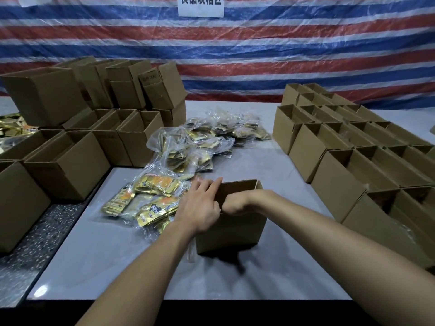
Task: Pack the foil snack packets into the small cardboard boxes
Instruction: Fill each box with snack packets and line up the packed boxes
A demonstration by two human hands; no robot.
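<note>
Head view: open cardboard box near the table's front edge, mid-width. Left hand against its left wall, fingers straight, seemingly just touching. Right hand dipped inside, fingers hidden, grip impossible to tell. Bagged foil packets just left of the box.

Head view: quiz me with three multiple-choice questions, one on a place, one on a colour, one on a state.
1. The foil packets lie where from the centre box? A right; B left; C on top.
2. The tarp stripes are? A green, yellow; B black, grey; C red, white, blue.
3. The centre box is? A open-topped; B taped shut; C flattened.
B: bagged packets lie beside its left wall. C: the backdrop shows those bands. A: the right hand reaches inside it.
</note>
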